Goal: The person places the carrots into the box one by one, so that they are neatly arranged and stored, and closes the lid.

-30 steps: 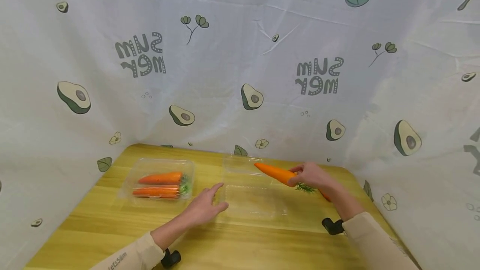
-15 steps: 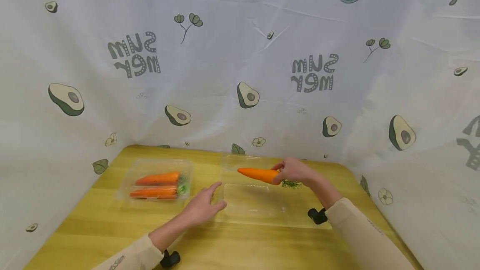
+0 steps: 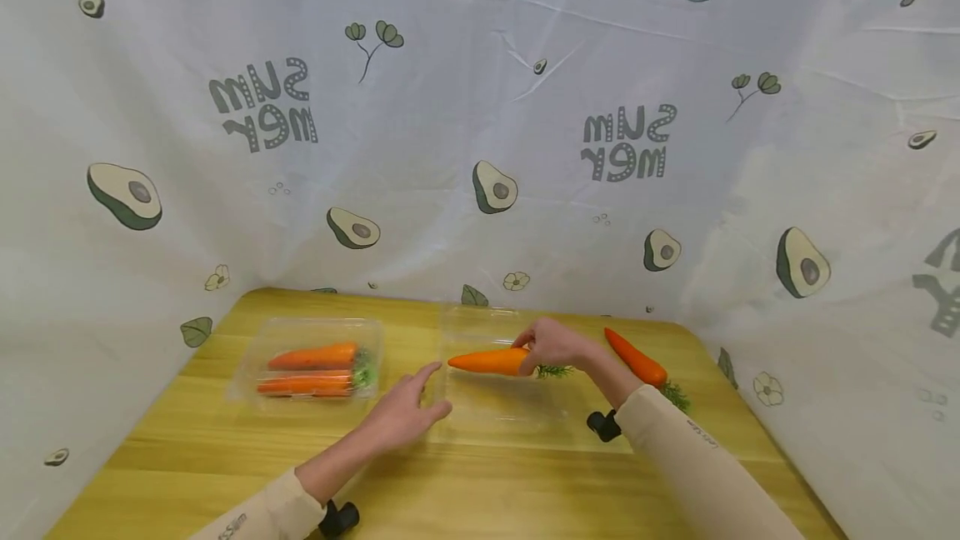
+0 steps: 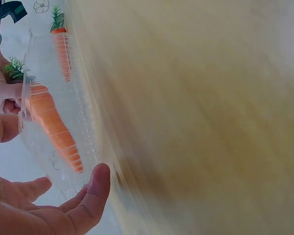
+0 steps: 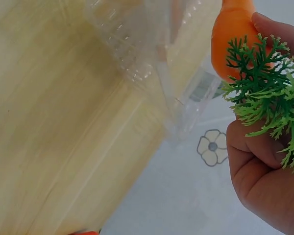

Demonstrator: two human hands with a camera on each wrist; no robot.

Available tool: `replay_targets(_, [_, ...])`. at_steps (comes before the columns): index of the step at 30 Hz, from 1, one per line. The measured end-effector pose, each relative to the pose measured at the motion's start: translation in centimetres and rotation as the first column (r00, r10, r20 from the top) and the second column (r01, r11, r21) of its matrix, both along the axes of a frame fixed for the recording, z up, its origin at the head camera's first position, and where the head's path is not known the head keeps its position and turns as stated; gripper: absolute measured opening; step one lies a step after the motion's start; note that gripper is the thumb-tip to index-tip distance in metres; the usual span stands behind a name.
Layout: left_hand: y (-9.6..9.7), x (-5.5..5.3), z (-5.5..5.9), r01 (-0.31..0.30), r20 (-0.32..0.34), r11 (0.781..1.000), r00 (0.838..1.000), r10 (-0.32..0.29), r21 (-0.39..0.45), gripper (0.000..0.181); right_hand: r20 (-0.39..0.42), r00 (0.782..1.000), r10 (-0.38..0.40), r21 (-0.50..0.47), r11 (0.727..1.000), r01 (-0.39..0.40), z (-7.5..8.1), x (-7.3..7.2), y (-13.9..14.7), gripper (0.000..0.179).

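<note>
Tabletop [image 3: 420, 490] of yellow-brown wood grain, far corners rounded. White curtain [image 3: 420, 132] hangs behind and to both sides, creased in places, printed with avocados, leaves, small flowers and mirror-reversed lettering. Counted in the head view: five large avocado prints, several tiny ones, two whole blocks of lettering.

Containers: two, both clear plastic. The left box [image 3: 322, 327] looks covered over; two carrots inside, the rear carrot [image 3: 313, 356] and the front carrot [image 3: 306, 384], lying side by side, green tops to the right. The open tray [image 3: 495, 407] sits mid-table, its lid [image 3: 480, 319] laid back on the far side.

Carrots: four in all. Third is the held carrot [image 3: 487, 362], roughly level over the tray, tip pointing left; whether it touches the plastic cannot be told. Fourth, the loose carrot [image 3: 634, 357], lies slantwise on the wood at right, leaves toward the person.

Hands: two, beige sleeves, a black device under each wrist. Right hand [image 3: 555, 344] pinches the held carrot by its thick, leafy end. Left hand [image 3: 401, 413] grasps nothing, fingers apart, at the tray's left side; contact unclear.
</note>
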State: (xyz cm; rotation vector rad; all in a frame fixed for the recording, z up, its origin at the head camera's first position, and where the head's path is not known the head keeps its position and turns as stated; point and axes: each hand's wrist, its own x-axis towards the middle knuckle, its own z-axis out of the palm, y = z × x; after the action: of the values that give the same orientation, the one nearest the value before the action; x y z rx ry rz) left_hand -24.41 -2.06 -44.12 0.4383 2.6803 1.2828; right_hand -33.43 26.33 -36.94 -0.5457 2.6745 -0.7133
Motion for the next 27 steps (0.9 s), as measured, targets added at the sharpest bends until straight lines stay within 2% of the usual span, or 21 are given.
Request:
replay_targets(7, [-0.1,0.2,0.3,0.014,-0.010,1.000,1.000,-0.014,0.002,0.070,-0.047,0.996,0.073,0.078,0.995,-0.069,-1.5,-1.0,-1.0,0.043])
replay_targets(12, [-0.2,0.1,0.3,0.001,-0.005,1.000,1.000,-0.001,0.002,0.070,-0.098,0.993,0.060,0.155,0.987,-0.045,-2.3,-1.5,-1.6,0.041])
replay_targets(18, [-0.1,0.1,0.2,-0.006,-0.002,1.000,1.000,0.006,-0.003,0.071,-0.153,0.987,0.048,0.289,0.957,-0.002,-2.8,-0.9,-2.4,0.038])
replay_targets(22, [0.0,0.1,0.1,-0.008,-0.004,1.000,1.000,0.008,-0.012,0.071,-0.165,0.986,0.015,0.323,0.945,0.040,-2.7,-0.6,-2.9,0.040])
replay_targets(27, [0.0,0.1,0.2,-0.013,0.008,1.000,1.000,0.014,-0.005,0.070,-0.162,0.987,0.003,0.311,0.949,0.048,-2.2,-0.3,-2.8,0.045])
